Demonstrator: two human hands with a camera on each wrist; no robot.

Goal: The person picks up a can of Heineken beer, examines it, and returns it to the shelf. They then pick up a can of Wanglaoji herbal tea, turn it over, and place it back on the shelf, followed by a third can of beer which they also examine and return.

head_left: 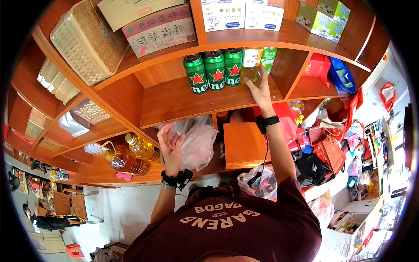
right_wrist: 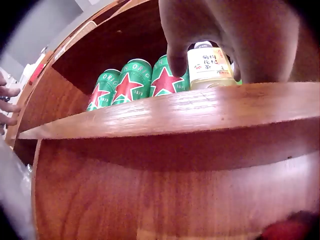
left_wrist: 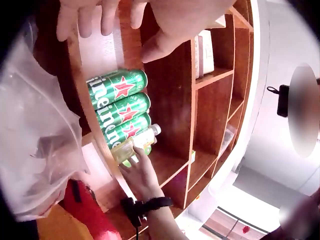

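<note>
Three green beer cans with red stars stand in a row on the wooden shelf. At the right end of the row is a bottle of pale yellow tea with a white label. My right hand grips this bottle, thumb on one side and fingers on the other, as the right wrist view shows around the bottle's label. A green carton stands just behind it. My left hand is empty, its fingers loosely bent, beside a clear plastic bag below the shelf.
Boxes of soap and a woven basket sit on the shelf above. Below stand an orange box and large oil bottles. Bags and red packaging are piled at the right.
</note>
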